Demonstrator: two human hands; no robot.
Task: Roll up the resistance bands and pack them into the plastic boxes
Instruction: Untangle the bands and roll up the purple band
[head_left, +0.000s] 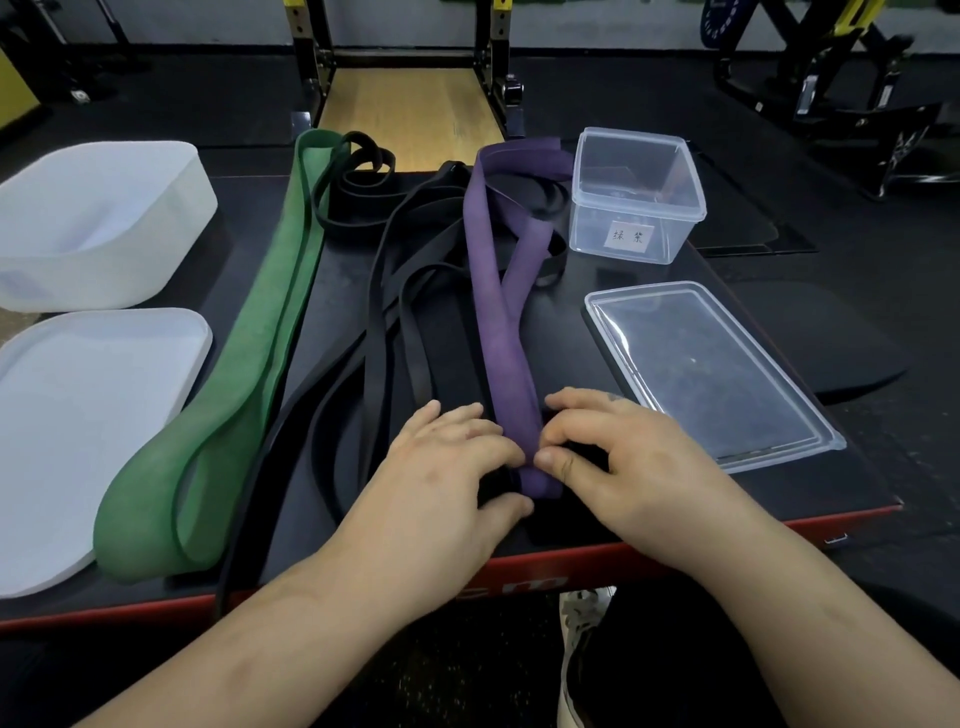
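Note:
A purple resistance band (500, 291) lies lengthwise down the middle of the black platform (566, 291). Its near end sits between my hands. My left hand (452, 467) pinches that end from the left, thumb underneath. My right hand (613, 447) pinches it from the right with curled fingers. Left of it lie several tangled black bands (384, 291) and a wide green band (249, 364). A clear plastic box (636, 195) with a paper label stands at the back right, its clear lid (711, 371) flat in front of it.
A frosted white box (98, 223) and its white lid (88, 431) sit at the left. The platform's red front edge (727, 535) runs below my hands. Gym racks and a wooden lifting floor (410, 114) stand behind. A shoe (576, 654) shows below.

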